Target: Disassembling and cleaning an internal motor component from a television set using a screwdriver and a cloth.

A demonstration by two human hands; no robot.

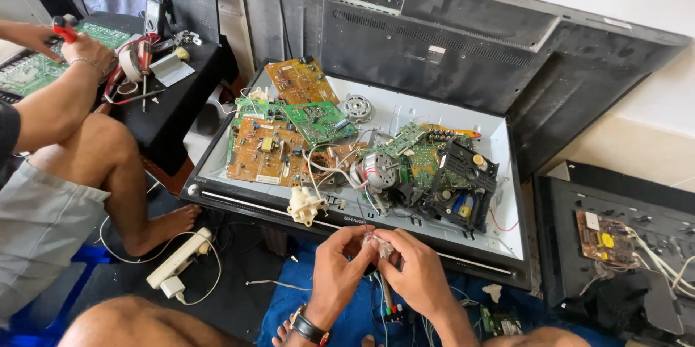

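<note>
A: Head view, looking down. Both hands meet just below the near edge of the open television shell (507, 173). The left hand (337, 264), wristwatch (310, 329) on it, and the right hand (416, 274) pinch a small pale connector (378, 244) between the fingertips.

B: Grip?

A: Narrow on both, fingers closed on that connector, thin wires (387, 296) hanging from it over the blue cloth (347, 311).

B: And inside the shell?

A: Brown circuit board (264, 151) towards the left edge, green board (318, 121) beside it, a small motor (378, 171) in the middle, a white plastic part (305, 206) on the near rim.

B: Anyone else?

A: Far left, another person's hand (90, 50) over a low black table (181, 79), red-handled tool (65, 28) in it.
</note>
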